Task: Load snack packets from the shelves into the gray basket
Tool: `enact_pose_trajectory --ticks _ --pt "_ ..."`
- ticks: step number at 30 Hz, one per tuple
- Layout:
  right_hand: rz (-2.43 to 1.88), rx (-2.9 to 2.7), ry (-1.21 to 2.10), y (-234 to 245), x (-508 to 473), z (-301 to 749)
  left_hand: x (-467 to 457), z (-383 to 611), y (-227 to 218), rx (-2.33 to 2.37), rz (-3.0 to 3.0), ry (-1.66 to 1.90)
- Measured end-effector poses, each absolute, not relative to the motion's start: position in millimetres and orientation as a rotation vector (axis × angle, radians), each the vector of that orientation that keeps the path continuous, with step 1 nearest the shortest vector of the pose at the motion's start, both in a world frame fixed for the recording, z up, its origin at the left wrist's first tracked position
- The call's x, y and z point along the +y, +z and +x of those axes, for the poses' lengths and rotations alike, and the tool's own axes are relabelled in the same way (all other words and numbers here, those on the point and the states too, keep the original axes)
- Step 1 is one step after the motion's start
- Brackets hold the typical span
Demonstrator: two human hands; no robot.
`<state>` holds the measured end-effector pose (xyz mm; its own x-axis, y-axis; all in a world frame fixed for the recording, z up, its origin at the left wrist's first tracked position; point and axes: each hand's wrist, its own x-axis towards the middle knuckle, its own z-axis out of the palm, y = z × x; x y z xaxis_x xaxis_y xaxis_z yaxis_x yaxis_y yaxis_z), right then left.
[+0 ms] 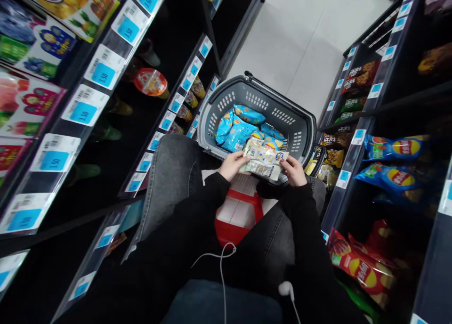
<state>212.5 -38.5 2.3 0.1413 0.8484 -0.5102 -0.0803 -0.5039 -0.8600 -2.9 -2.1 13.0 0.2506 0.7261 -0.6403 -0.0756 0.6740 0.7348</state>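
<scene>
Between my two hands is a pale, flat snack packet (263, 160) with printed text and a barcode-like block. My left hand (232, 166) grips its left end, thumb on top. At the opposite end, my right hand (294, 170) pinches the edge between thumb and fingers. Just beyond the packet stands a grey shopping basket (291, 105) with slotted walls. Several blue chip bags (240, 132) lie in it, and a yellowish bag (270, 142) is partly covered by the packet.
Shelves with blue price tags (54, 160) rise on the left, holding boxed and cupped snacks. On the right shelves lie blue chip bags (397, 147) and red chip bags (363, 270). A red stool-like piece (231, 232) shows between my knees. An earphone cord (222, 272) hangs in front.
</scene>
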Motion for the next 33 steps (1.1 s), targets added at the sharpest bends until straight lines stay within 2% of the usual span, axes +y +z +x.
enact_pose_trajectory --ticks 8,16,23,33 --pt "-1.548 -0.855 1.524 -13 -37 190 -5 -2 17 1.076 0.408 0.407" --pt "-1.595 -0.982 1.196 6 -37 177 -8 -1 11 1.085 0.753 0.712" --pt "-1.551 -1.005 1.345 6 -38 187 -4 -3 17 1.154 0.928 0.697" --pt "-1.563 -1.228 1.183 7 -37 184 -7 -1 10 1.294 0.830 0.719"
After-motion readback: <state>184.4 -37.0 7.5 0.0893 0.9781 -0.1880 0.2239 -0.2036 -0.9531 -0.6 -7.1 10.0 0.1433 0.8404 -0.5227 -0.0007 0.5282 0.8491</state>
